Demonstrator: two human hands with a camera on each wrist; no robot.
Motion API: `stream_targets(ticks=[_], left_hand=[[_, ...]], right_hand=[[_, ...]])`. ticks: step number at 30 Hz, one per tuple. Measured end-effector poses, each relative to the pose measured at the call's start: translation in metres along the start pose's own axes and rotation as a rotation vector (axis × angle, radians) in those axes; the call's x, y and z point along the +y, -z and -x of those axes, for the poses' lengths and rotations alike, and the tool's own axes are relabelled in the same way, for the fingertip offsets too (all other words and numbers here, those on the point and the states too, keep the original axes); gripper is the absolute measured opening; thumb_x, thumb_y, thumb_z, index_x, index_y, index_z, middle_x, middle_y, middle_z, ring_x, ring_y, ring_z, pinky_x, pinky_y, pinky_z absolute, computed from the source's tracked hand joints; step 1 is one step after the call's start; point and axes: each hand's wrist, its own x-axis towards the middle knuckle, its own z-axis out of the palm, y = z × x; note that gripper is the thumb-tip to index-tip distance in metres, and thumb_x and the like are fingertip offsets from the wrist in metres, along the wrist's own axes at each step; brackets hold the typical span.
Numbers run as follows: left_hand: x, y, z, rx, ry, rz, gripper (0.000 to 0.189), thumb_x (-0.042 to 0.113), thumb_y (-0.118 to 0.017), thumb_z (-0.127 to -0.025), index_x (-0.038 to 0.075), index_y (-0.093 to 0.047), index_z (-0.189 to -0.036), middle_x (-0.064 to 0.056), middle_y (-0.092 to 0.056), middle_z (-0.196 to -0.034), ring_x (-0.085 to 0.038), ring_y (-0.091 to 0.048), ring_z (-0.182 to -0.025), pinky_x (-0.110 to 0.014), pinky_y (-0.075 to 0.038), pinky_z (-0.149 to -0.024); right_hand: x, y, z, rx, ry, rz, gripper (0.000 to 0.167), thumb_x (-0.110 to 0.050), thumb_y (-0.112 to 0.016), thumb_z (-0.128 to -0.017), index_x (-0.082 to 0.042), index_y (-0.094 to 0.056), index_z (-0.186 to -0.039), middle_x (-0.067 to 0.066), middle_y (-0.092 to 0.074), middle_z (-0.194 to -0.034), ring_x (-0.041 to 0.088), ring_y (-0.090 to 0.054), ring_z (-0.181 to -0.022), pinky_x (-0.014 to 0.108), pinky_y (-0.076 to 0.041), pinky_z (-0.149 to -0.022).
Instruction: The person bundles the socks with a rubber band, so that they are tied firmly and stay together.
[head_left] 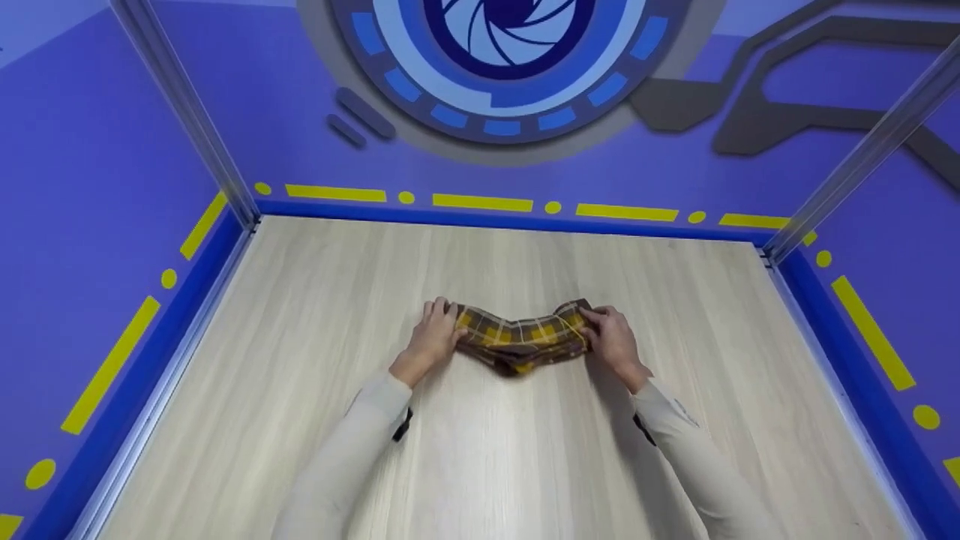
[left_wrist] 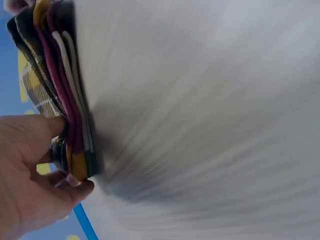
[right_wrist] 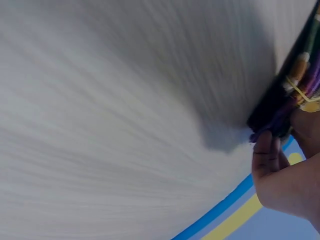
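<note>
A bundle of folded plaid cloth (head_left: 521, 331), yellow and brown with pale lines, is held between the two hands and sags in the middle. The left hand (head_left: 435, 332) grips its left end. Seen from the left wrist, that hand (left_wrist: 35, 170) has its thumb and fingers round the stacked layers (left_wrist: 62, 85), whose edges show maroon, mustard, cream and green. At the other end, the right hand (head_left: 615, 341) pinches the cloth near a thin yellow band (right_wrist: 298, 90). In the right wrist view, the curled fingers (right_wrist: 265, 157) hold a dark purple corner.
A pale wood-grain table (head_left: 480, 457) lies under the hands. Blue panels (head_left: 360, 165) with yellow dashes stand along its back and both sides, with metal posts (head_left: 187, 112) at the back corners.
</note>
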Motion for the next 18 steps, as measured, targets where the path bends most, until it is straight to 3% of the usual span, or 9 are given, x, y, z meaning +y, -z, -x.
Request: stream_targets(ticks=[5,10,15,18], left_hand=[[-0.008,0.0,-0.025,-0.016,0.002,0.039,0.057,0.026,-0.062,-0.101,-0.005,-0.047,-0.146,-0.026,-0.043,-0.146,-0.041,-0.041,-0.135,-0.049,-0.05,-0.105],[-0.02,-0.002,-0.023,0.045,-0.028,0.166,0.057,0.024,-0.062,-0.101,0.001,-0.045,-0.151,-0.023,-0.044,-0.151,-0.042,-0.041,-0.14,-0.056,-0.048,-0.106],[-0.041,0.01,-0.015,0.066,-0.09,0.206,0.06,0.025,-0.061,-0.102,0.008,-0.04,-0.156,-0.026,-0.044,-0.156,-0.046,-0.043,-0.144,-0.062,-0.037,-0.115],[-0.062,0.025,-0.013,0.107,-0.126,0.189,0.063,0.025,-0.063,-0.101,0.007,-0.039,-0.156,-0.027,-0.042,-0.156,-0.048,-0.038,-0.146,-0.064,-0.028,-0.119]], right_hand=[[0.003,0.0,-0.02,0.011,-0.048,-0.039,0.042,-0.008,-0.07,-0.095,0.001,-0.063,-0.134,0.033,-0.061,-0.131,0.05,-0.057,-0.122,0.058,-0.044,-0.108],[0.002,0.013,-0.032,-0.025,-0.047,-0.079,0.041,-0.006,-0.07,-0.094,0.003,-0.063,-0.133,0.032,-0.063,-0.131,0.049,-0.059,-0.123,0.057,-0.045,-0.106],[0.005,0.043,-0.043,-0.262,-0.032,-0.035,0.051,-0.007,-0.066,-0.097,0.004,-0.051,-0.145,0.036,-0.053,-0.14,0.052,-0.054,-0.128,0.058,-0.043,-0.109],[0.014,0.068,-0.048,-0.385,-0.003,0.05,0.06,-0.01,-0.063,-0.098,0.008,-0.039,-0.151,0.042,-0.053,-0.135,0.054,-0.053,-0.122,0.061,-0.042,-0.108]])
